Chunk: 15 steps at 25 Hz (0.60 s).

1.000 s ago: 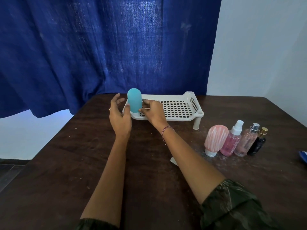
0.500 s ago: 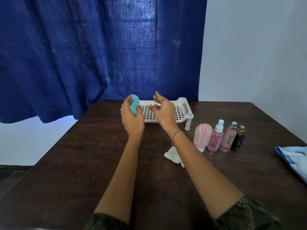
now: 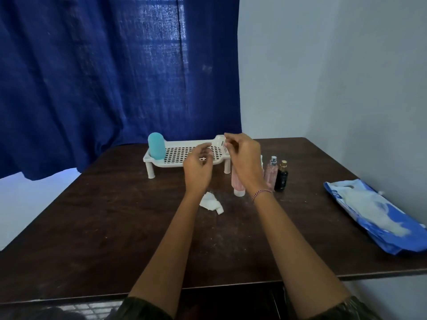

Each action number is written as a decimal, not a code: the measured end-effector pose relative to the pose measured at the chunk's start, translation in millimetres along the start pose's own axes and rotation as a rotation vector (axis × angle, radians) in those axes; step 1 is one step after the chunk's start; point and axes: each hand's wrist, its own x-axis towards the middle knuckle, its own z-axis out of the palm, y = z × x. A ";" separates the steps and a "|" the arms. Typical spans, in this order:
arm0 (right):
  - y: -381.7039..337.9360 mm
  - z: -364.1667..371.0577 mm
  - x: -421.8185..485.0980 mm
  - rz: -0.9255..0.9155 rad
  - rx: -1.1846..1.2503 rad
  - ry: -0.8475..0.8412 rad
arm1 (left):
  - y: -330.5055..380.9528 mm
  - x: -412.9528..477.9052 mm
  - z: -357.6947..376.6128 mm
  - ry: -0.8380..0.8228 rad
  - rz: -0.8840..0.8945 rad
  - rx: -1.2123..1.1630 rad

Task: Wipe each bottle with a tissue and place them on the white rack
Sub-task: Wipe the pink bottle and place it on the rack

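With the teal bottle (image 3: 156, 145) already on the white rack (image 3: 171, 163) and the left hand (image 3: 198, 169) and right hand (image 3: 245, 158) hovering loosely curled and empty, the pink ribbed bottle (image 3: 237, 183) on the table (image 3: 115, 215) beside the rack looks light and squeezable, best gripped round its middle.

1 dark brown wooden table (image 3: 111, 232) with a scuffed, dusty top fills the foreground. Behind the table hangs 1 deep blue woven fabric curtain (image 3: 92, 77). Daylight glows through its upper middle. Behind and right of the table, 2 pale grey plaster wall faces (image 3: 288, 65) meet in a corner.
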 end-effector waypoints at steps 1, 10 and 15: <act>5.3 -11.4 -3.4 -0.021 -0.083 0.002 | -0.2 -5.3 6.0 -0.048 -0.015 0.008; 29.6 -47.5 -16.2 -0.010 -0.651 -0.275 | -6.0 -22.0 30.1 -0.257 -0.099 0.095; 35.6 -43.7 -22.1 -0.031 -0.638 -0.244 | -3.6 -20.4 32.2 -0.240 -0.102 0.085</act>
